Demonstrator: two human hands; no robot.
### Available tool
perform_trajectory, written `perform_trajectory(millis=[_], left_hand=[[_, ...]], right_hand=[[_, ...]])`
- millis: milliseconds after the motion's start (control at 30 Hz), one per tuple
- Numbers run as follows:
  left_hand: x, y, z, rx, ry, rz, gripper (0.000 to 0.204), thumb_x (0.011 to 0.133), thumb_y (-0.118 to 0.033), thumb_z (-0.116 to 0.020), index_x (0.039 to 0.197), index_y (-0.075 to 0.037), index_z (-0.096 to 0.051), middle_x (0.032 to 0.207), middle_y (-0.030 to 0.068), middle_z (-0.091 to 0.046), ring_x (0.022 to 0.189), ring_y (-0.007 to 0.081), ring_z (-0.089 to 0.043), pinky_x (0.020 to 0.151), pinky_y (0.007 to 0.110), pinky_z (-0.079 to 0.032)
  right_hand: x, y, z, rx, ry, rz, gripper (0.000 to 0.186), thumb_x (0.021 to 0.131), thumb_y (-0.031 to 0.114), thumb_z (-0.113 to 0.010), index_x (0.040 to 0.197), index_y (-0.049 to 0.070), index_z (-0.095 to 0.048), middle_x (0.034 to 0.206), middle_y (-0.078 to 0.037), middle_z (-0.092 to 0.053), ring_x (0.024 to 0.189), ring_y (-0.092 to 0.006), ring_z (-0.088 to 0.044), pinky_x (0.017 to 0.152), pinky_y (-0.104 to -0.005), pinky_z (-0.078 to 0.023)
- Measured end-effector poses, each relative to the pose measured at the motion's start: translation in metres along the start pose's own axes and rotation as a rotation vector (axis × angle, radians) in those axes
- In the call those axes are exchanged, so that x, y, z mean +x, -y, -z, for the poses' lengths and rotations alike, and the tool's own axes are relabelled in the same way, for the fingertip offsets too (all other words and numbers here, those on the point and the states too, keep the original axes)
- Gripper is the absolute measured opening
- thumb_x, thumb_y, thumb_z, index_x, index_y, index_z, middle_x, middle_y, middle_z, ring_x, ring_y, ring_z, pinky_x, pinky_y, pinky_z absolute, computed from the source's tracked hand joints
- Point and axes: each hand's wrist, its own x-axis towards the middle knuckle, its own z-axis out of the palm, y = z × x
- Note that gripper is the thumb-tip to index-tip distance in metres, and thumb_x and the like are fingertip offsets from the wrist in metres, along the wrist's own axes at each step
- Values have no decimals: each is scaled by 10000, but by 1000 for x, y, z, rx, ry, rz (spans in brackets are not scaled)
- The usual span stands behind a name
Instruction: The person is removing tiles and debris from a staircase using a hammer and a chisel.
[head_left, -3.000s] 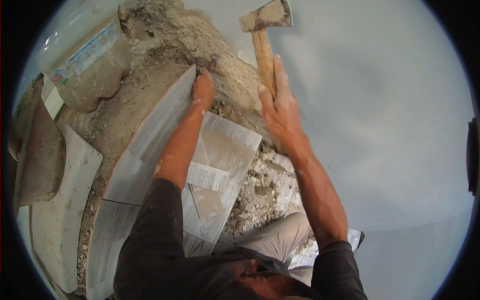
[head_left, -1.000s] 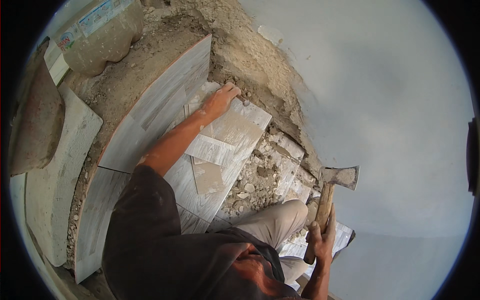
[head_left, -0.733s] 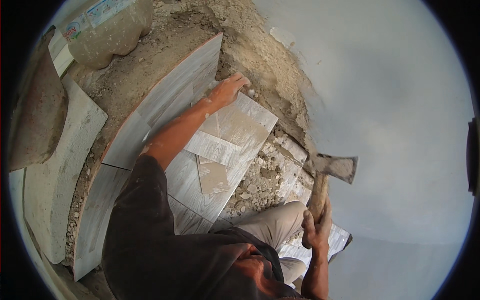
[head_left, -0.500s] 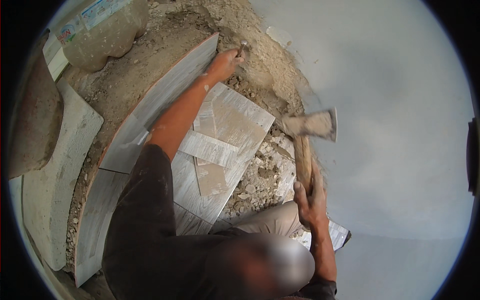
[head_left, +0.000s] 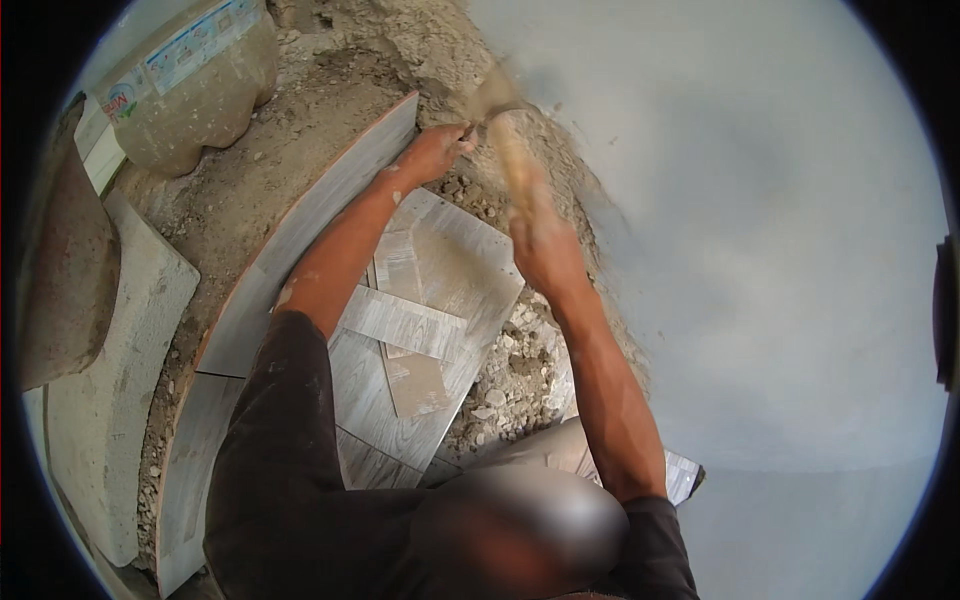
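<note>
My left hand [head_left: 432,153] is closed round a short metal chisel [head_left: 468,133] against the rough broken edge at the foot of the wall. Most of the chisel is hidden by my fingers. Wrapped round the wooden handle of a hatchet [head_left: 514,160], my right hand [head_left: 545,245] holds it upright just right of the chisel. Motion smears the hatchet's head, which is at the chisel's end; whether they touch I cannot tell. Below my hands lie grey wood-patterned floor tiles [head_left: 385,395], with several cut tile strips [head_left: 405,322] on top.
A curved row of upright tiles [head_left: 240,320] runs along my left arm. Loose rubble [head_left: 505,385] lies right of the floor tiles. The smooth grey wall [head_left: 770,300] fills the right side. At the left are a cut plastic bottle [head_left: 190,100], a rusty container [head_left: 65,260] and a pale slab [head_left: 110,400].
My right hand has swung the hatchet up and to the left, from beside the wall to the chisel. My left hand keeps its hold on the chisel. The whole view has shifted slightly.
</note>
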Motion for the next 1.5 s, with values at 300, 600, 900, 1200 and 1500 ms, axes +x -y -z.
perform_trajectory(millis=[300, 600, 900, 1200, 1500], left_hand=[[2, -2, 5, 16, 34, -55, 274, 888, -250, -533, 1040, -25, -576, 1000, 220, -596, 969, 378, -550, 842, 396, -415], [-3, 16, -3, 192, 144, 175, 290, 942, -246, -447, 1102, -28, -551, 1096, 234, -578, 1026, 363, -553, 871, 436, -416], [-56, -22, -39, 372, 25, -144, 201, 916, -126, -427, 1071, -61, -538, 1031, 183, -595, 941, 361, -582, 815, 449, -459], [-36, -9, -26, 459, -128, 142, 233, 921, -224, -483, 1042, -41, -561, 948, 223, -602, 878, 415, -571, 732, 483, -442], [-23, -50, -9, 364, -115, 245, 258, 936, -257, -459, 994, -23, -552, 845, 204, -619, 846, 360, -608, 706, 458, -476]], right_hand=[[-3, 9, -3, 133, -304, 167, 611, 874, 161, -503, 1401, 40, -219, 873, -302, -610, 774, -461, -605, 702, -484, -498], [-77, -4, 45, 186, 24, -173, 578, 897, 181, -487, 1409, 115, -228, 1036, -326, -575, 906, -446, -598, 780, -490, -471], [-224, -58, 79, 272, 16, -649, 608, 901, 125, -499, 1440, 155, -219, 746, -39, -526, 554, -105, -474, 485, -259, -417], [-250, -51, 77, 375, -52, -672, 664, 911, 295, -540, 1448, 106, -197, 662, -54, -516, 498, -117, -450, 459, -281, -407], [-252, -25, 91, 454, -116, -685, 669, 902, 274, -560, 1438, 78, -212, 683, -36, -507, 527, -104, -458, 471, -255, -398]])
